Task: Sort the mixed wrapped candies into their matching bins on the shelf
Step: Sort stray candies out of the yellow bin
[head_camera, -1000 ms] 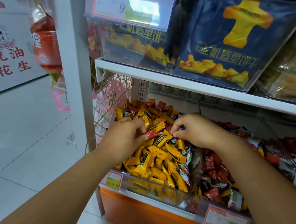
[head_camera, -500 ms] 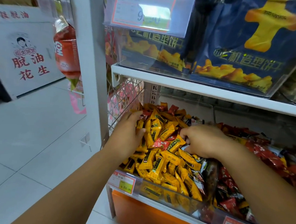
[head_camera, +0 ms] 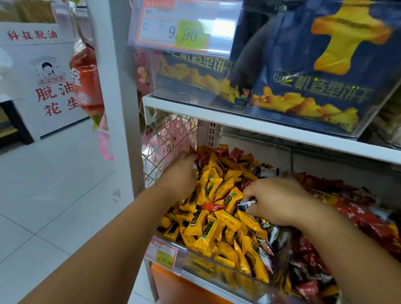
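Shop shelving fills our view: snack bags [head_camera: 317, 65] sit up at 12 o'clock, and under the shelf [head_camera: 266, 129] board a clear bin [head_camera: 222, 273] holds a heap of yellow candies [head_camera: 213, 230]. Red candies [head_camera: 366, 220] fill its neighbour at 3 o'clock. Both our arms are in the yellow heap. Our right grip [head_camera: 276, 201] is curled at the heap's 3 o'clock edge, thumb and fingers pinching a white candy [head_camera: 246, 204], a stray singled out because it doesn't match the yellows. Our left grip [head_camera: 181, 174] reaches to 11 o'clock, fingertips in among dark red wrappers at the back. Whether it's clenched on one or only raking, we cannot tell. One red stray [head_camera: 213, 206] lies dead centre on the yellows, loose and untouched. We reckon that one belongs at 3 o'clock.
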